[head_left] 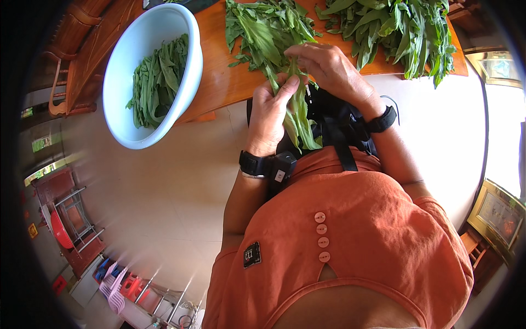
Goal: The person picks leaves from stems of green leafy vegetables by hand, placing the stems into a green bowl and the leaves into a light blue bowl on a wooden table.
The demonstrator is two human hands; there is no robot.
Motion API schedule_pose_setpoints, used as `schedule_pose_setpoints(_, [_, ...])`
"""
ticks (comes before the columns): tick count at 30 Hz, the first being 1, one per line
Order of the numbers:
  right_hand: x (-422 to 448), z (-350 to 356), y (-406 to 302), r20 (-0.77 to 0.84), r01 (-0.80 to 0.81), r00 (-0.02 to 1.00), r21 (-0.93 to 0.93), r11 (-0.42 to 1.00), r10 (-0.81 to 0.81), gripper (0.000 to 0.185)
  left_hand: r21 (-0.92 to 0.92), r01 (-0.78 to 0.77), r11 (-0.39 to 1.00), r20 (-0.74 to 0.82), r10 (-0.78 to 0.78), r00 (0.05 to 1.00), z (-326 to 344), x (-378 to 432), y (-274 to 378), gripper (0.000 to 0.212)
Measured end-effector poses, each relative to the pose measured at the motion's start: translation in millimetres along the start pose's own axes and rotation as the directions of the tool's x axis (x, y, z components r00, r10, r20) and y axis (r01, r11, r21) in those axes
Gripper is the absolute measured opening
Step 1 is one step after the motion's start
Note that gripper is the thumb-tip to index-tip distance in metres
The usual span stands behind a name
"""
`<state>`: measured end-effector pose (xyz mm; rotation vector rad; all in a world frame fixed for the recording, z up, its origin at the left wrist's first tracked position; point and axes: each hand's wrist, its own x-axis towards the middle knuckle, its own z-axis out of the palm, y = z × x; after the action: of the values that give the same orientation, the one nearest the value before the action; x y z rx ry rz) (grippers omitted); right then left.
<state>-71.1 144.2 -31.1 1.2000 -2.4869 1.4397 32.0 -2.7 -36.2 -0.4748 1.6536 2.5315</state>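
My left hand [273,103] is closed around a few long green leafy stalks [302,127], whose leaves hang down over my lap. At the upper end of these stalks, my right hand [324,68] has its thumb and fingertips bent in on the greens; the exact hold is partly hidden. Just beyond my hands, a loose pile of leafy greens [263,35] lies on the wooden table. A larger heap of leafy greens [402,37] lies at the right, its leaf tips hanging over the table edge. Leaves also lie in a pale blue plastic basin [115,82] at the left.
The varnished wooden table [222,78] runs along the top of the view. Carved wooden furniture [78,70] stands at the far left. Lower left are a red basin [61,230] on a folding metal frame and red plastic stools [133,286]. A framed picture [497,209] is at the right.
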Motion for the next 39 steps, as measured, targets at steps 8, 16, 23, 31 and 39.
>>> schedule_pose_setpoints(8, [-1, -1, -3, 0.021, -0.053, 0.998, -0.04, 0.998, 0.054, 0.014, -0.033, 0.024, 0.999, 0.009, -0.023, 1.0, -4, -1, -1, 0.026])
schedule_pose_setpoints(16, [-2, 6, -4, -0.048, -0.091, 0.995, -0.174, 0.981, 0.084, 0.009, -0.024, -0.07, 0.997, 0.018, 0.07, 0.997, -1, 2, -6, 0.02])
schedule_pose_setpoints(23, [-5, 22, -1, -0.188, -0.068, 0.982, -0.343, 0.937, 0.002, 0.007, -0.058, -0.051, 0.997, -0.021, 0.05, 0.999, 0, 8, -6, 0.012])
schedule_pose_setpoints(31, [13, -40, 39, -0.507, -0.269, 0.852, -0.21, 0.94, 0.131, 0.006, 0.119, -0.132, 0.984, 0.094, 0.121, 0.988, 8, -14, 21, 0.016])
schedule_pose_setpoints(39, [16, -41, -4, -0.349, -0.211, 0.922, -0.087, 0.974, 0.169, 0.042, -0.039, -0.08, 0.996, 0.083, 0.083, 0.993, 10, 1, 29, 0.024])
